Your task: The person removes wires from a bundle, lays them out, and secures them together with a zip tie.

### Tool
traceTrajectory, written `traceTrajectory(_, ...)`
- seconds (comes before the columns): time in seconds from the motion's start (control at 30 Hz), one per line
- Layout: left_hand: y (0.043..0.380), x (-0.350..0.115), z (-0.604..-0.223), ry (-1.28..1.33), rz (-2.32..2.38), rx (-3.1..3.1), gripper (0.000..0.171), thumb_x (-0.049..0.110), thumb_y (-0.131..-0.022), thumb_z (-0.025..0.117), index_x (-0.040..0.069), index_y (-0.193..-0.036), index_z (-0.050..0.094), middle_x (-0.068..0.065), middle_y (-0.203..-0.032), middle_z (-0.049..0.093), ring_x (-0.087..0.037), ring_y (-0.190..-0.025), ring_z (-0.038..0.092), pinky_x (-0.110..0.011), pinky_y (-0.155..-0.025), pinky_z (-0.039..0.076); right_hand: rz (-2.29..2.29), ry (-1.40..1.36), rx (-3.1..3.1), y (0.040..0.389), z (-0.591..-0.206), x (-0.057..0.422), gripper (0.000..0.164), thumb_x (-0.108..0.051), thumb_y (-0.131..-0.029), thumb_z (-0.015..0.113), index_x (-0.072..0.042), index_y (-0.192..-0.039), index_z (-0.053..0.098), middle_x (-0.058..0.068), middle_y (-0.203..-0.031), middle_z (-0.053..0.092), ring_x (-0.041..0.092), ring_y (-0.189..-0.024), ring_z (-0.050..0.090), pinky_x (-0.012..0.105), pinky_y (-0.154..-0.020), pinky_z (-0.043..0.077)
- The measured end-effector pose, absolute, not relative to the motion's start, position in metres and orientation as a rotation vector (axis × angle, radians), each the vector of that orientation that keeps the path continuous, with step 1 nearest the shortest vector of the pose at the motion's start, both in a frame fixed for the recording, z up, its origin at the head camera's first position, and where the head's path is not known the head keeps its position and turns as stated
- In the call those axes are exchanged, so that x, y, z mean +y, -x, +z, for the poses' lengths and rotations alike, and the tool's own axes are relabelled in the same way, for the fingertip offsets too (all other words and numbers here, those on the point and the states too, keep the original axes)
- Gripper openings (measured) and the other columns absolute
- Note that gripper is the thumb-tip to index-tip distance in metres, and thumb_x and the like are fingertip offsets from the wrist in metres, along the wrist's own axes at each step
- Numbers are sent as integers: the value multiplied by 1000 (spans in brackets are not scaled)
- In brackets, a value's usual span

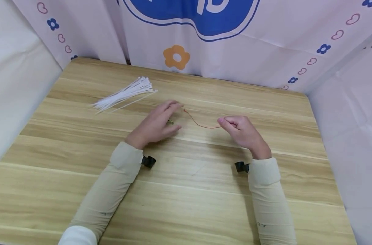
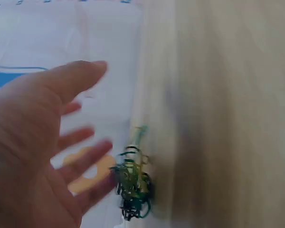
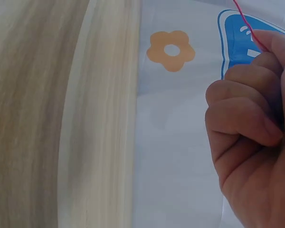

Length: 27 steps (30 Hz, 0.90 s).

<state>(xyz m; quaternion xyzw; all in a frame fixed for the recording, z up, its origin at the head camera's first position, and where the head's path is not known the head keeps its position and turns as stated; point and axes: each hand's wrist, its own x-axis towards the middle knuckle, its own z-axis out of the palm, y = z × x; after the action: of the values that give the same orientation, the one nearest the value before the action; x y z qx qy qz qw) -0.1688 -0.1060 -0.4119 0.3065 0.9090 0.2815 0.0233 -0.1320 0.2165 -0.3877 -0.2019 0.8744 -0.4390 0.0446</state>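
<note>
A thin red wire curves leftward from my right hand, which pinches one end between thumb and forefinger; the other fingers are curled into the palm. In the right wrist view the red wire rises from the pinch of the right hand. My left hand is spread, fingers apart, close to the wire's loose, kinked end. Beside its fingers a small tangle of green and yellowish wires lies on the table, mostly hidden by the left hand in the head view. Nothing shows in the left hand's grasp.
A bundle of white cable ties lies at the back left of the wooden table, with one tie a little apart. A printed cloth hangs behind the table's far edge. Black wrist cameras stick out from both sleeves.
</note>
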Motion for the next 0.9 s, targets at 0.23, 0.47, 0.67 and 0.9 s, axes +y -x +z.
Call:
traceTrajectory(0.23, 168, -104, -401, -986, 1114, 2671, 24, 18, -106, 65, 9, -128, 71, -5, -124, 72, -20, -110, 67, -43, -100, 55, -1364, 624, 2667, 132, -387, 216, 54, -18, -110, 58, -8, -63, 33, -5, -61, 24, 6, -55, 22, 23, -55, 23)
traceTrajectory(0.47, 167, -112, -399, -919, 1311, 2598, 17, 21, -105, 68, 12, -114, 79, -3, -112, 78, -14, -93, 67, -35, -83, 57, -1369, 598, 2654, 132, -387, 219, 54, -19, -110, 57, -7, -63, 33, -4, -61, 23, 6, -55, 21, 23, -54, 23)
traceTrajectory(0.67, 168, -115, -396, -668, 1670, 2385, 20, 21, -103, 72, 10, -117, 81, -15, -106, 80, -28, -94, 74, -32, -78, 60, -1353, 611, 2636, 133, -388, 218, 53, -19, -110, 57, -8, -64, 32, -4, -62, 22, 7, -55, 21, 24, -55, 24)
traceTrajectory(0.9, 168, -108, -391, -327, 2004, 2253, 25, 21, -105, 68, 1, -117, 79, -3, -98, 81, -19, -86, 72, -30, -79, 61, -1350, 616, 2603, 134, -389, 214, 54, -20, -111, 57, -7, -64, 32, -3, -63, 22, 8, -56, 20, 24, -56, 24)
